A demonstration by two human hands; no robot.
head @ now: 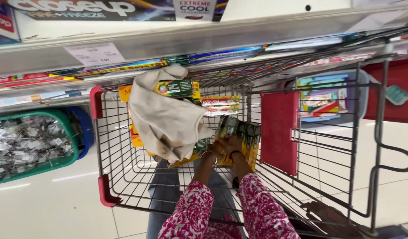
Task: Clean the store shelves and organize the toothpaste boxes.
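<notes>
Below the shelf (204,37), a wire trolley (124,177) holds boxed stock; a cloth (162,117) drapes its rim, kept within reach. Both hands, left (215,148) and right (234,144), clasp green-yellow cartons (241,132) inside, likely steadying them together.

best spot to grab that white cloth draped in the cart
Probably the bunched top fold of the white cloth, coming from above: it humps up over the boxes in the wire trolley, free on top, while its lower end hangs by both hands, left hand and right hand, on the green-and-yellow box pack.
</notes>
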